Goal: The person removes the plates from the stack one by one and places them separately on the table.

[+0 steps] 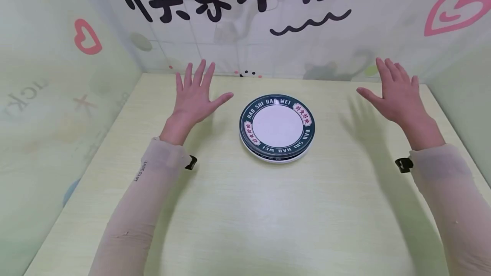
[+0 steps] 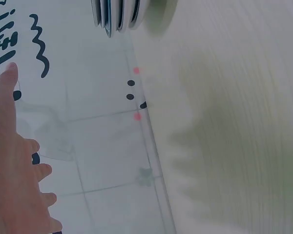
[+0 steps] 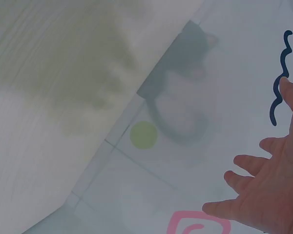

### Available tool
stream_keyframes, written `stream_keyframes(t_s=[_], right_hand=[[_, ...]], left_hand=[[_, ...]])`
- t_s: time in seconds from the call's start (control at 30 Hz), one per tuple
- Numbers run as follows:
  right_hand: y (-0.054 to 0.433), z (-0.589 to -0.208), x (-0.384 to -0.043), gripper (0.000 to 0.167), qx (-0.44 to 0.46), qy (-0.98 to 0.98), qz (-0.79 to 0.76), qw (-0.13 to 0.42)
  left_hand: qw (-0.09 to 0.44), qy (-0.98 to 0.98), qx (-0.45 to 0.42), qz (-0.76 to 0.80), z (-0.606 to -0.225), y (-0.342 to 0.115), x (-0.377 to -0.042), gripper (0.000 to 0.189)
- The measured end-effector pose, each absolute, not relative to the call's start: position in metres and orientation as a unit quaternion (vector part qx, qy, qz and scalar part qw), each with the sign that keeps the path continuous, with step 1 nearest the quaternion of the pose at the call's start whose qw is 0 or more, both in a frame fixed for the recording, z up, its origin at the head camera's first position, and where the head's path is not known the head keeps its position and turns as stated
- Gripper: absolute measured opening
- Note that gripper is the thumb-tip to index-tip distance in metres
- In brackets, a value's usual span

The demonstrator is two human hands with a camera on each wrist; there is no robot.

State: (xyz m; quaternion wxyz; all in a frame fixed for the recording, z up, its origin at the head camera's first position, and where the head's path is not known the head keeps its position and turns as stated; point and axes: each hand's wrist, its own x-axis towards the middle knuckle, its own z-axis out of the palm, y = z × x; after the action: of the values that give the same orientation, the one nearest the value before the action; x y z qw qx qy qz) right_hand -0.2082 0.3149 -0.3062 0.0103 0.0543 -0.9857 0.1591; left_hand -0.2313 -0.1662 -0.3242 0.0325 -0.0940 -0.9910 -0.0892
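A small stack of round plates [image 1: 277, 126] lies on the table between the two hands. The top plate has a white middle and a dark green rim with lettering; lower edges peek out beneath it. Left of the stack, my left hand [image 1: 193, 99] is held above the table with fingers spread and thumb pointing toward the plates. On the other side my right hand [image 1: 400, 95] is raised too, fingers straight, farther from the stack. Neither hand touches anything. In the left wrist view, several plate edges [image 2: 119, 12] show at the top.
The pale wooden table [image 1: 268, 225] meets a back wall [image 1: 230, 50] printed with large black characters and pink hearts. Side walls stand at the left [image 1: 46, 110] and right [image 1: 460, 67]. Both forearms wear light sleeves [image 1: 134, 208] with small black devices at the wrists.
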Motion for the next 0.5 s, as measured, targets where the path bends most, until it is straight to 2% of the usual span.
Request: stream_keyframes(t_s=[0.5], right_hand=[[0.303,-0.306,-0.206,0.085,0.077,-0.980,0.180,0.022]], left_hand=[[0.017,-0.990,-0.102,-0.093,-0.320,-0.158,-0.225,0.095]])
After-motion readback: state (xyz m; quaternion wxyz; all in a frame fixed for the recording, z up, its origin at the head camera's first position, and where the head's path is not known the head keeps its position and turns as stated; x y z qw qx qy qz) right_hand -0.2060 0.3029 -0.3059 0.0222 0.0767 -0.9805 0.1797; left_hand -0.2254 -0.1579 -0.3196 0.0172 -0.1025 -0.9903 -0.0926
